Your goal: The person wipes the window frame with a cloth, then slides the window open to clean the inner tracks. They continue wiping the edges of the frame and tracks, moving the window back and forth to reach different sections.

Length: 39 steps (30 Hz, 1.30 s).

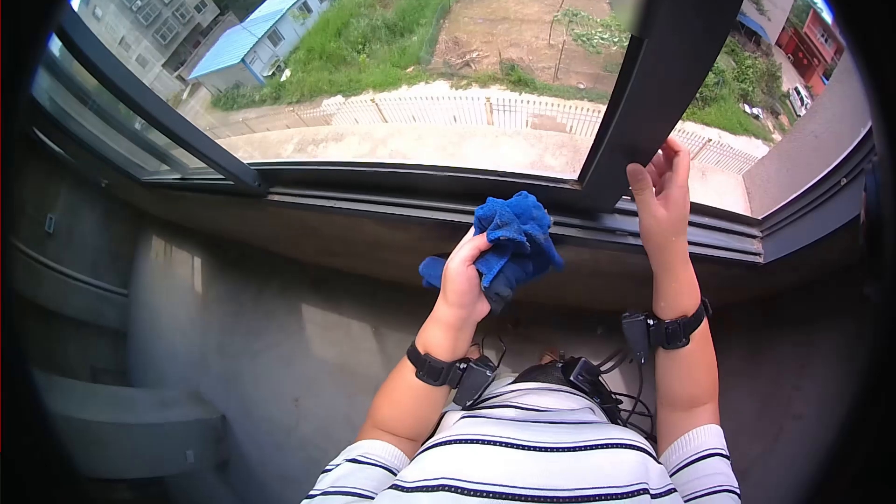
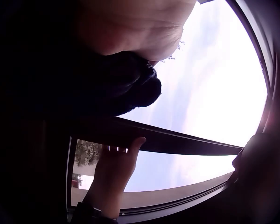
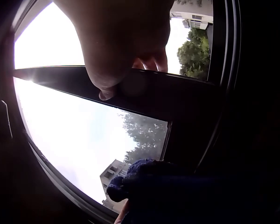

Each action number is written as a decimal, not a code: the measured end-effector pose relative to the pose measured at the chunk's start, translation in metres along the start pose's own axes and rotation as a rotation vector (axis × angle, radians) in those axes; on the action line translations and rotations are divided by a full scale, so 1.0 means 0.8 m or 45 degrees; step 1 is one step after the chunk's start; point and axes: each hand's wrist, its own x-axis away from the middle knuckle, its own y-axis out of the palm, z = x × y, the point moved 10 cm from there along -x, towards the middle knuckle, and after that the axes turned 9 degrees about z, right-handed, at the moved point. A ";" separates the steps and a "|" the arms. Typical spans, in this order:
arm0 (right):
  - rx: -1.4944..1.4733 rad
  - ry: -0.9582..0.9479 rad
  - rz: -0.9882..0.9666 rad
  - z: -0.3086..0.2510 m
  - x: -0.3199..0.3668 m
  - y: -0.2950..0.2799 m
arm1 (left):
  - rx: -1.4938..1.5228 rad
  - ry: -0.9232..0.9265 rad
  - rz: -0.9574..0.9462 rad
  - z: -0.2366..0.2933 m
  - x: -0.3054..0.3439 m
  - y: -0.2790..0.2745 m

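A crumpled blue cloth [image 1: 515, 238] is gripped in my left hand [image 1: 462, 280], just inside the window's lower rail. Its folds hang past the fingers on both sides. In the left wrist view the cloth [image 2: 130, 86] is a dark bundle under the hand. My right hand [image 1: 666, 210] holds the edge of the dark window sash [image 1: 644, 103], low on its upright. From the right wrist view, the thumb lies on the sash's inner face while the fingers [image 3: 161, 60] reach round the far edge.
Below the sash runs a dark sill track [image 1: 719, 241] with raised grooves. Another sash frame [image 1: 154, 98] slants at the left. A concrete wall [image 1: 821, 159] stands outside on the right. Cables [image 1: 630, 406] hang at the waist, between the forearms.
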 end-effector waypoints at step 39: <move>-1.048 1.357 -0.143 0.023 0.220 0.166 | -0.767 0.188 0.184 0.109 0.107 -0.143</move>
